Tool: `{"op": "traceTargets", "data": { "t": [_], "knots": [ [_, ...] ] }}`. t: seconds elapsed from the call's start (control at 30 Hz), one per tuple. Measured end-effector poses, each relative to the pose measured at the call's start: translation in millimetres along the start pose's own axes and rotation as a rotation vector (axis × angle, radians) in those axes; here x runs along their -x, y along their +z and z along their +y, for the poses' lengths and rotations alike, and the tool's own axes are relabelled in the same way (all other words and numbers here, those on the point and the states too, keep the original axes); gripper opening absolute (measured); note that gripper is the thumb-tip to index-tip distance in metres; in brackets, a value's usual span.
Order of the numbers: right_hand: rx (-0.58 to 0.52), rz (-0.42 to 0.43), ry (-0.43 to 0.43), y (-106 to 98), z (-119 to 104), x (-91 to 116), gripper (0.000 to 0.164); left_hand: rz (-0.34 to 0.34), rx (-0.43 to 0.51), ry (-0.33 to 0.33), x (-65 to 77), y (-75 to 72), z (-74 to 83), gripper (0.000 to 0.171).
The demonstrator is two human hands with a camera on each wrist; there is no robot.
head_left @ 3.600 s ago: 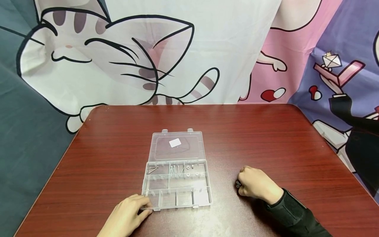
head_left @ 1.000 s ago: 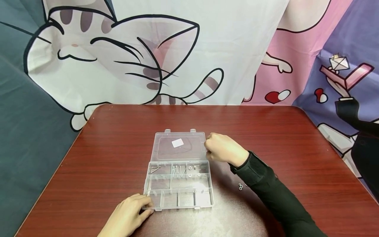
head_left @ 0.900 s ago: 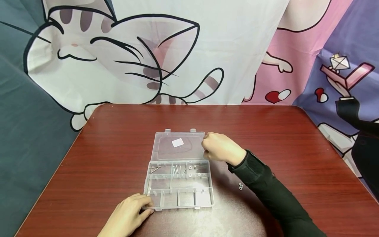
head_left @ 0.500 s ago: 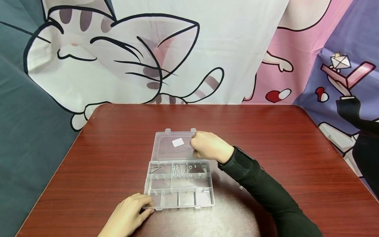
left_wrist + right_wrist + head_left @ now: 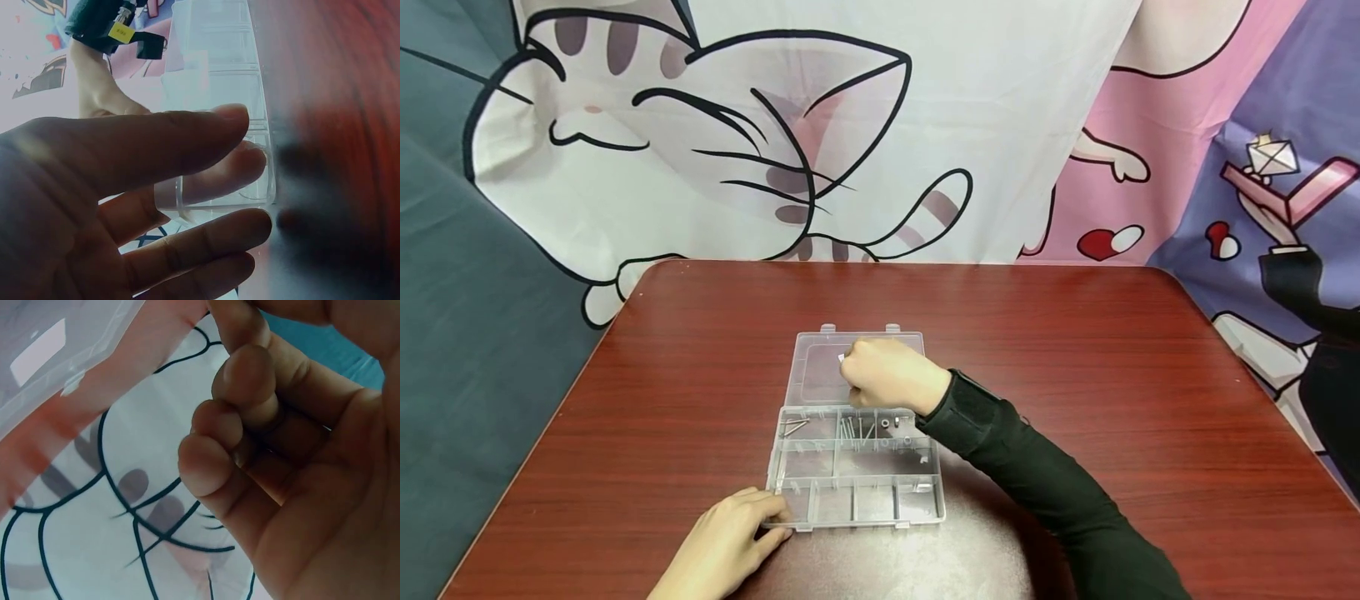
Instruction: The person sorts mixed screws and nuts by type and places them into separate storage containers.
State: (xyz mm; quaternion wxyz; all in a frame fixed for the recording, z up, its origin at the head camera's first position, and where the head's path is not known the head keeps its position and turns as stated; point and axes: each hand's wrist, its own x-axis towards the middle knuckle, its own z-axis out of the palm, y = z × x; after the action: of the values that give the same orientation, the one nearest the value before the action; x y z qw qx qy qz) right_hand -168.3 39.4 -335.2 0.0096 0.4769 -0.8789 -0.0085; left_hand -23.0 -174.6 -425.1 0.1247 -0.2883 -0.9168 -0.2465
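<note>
A clear plastic compartment box (image 5: 856,527) lies with its lid (image 5: 815,371) folded back. My left hand (image 5: 721,540) grips its front left corner; in the left wrist view the thumb (image 5: 187,140) lies on the near side, with a finger showing through the plastic. My right hand (image 5: 893,372) is above the lid, fingers curled and thumb tucked in. A small glint shows between its fingers (image 5: 206,465) in the right wrist view; whatever they hold is mostly hidden. Screws (image 5: 850,428) and several small nuts (image 5: 885,423) sit in the back compartments.
A reddish-brown table (image 5: 700,333) carries the box. My dark right sleeve (image 5: 1037,475) crosses the table right of the box and covers the place where loose nuts lay. Behind the table hangs a printed cloth (image 5: 985,100) with a cat drawing.
My right hand has gone from the loose nuts on the right, past the box's right edge, leftward over the lid, covering its label. The loose nuts are now hidden. My left hand stays put.
</note>
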Motion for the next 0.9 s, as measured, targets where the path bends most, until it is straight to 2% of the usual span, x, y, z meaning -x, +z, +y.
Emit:
{"op": "traceTargets", "data": {
  "t": [0.33, 0.57, 0.9],
  "knots": [
    [0.01, -0.057, -0.038, -2.0, -20.0, -14.9, 0.023, 0.005, 0.008, 0.014, 0.0, 0.5, -1.1, 0.034],
    [0.072, -0.075, -0.09, 0.1, -34.2, -20.4, 0.016, 0.021, 0.008, 0.052, -0.3, 1.3, -4.2, 0.032],
    [0.125, -0.119, -0.183, 3.3, -60.0, -21.5, 0.014, -0.003, 0.015, 0.032, 1.1, 0.9, -3.7, 0.032]
  ]
}}
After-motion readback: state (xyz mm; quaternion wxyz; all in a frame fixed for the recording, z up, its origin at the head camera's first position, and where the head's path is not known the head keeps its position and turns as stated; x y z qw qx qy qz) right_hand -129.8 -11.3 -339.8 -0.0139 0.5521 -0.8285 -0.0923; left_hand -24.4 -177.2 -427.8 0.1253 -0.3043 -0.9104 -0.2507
